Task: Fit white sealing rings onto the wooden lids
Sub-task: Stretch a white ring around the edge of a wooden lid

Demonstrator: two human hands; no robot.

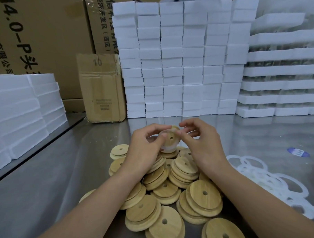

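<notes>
Wooden lid point(170, 137) in L grip point(145, 148); R grip point(202, 144) pinching sealing ring point(167, 148) on it.

lids point(167, 204) heaped at tabletop point(53, 186) front centre | rings point(266, 175) right of heap | foam blocks point(179, 60) stacked along back edge | carton point(101, 87) back left

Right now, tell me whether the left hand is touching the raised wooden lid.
Touching. The head view shows the left hand pinching the wooden lid at its left rim, with no gap visible between them.
</notes>
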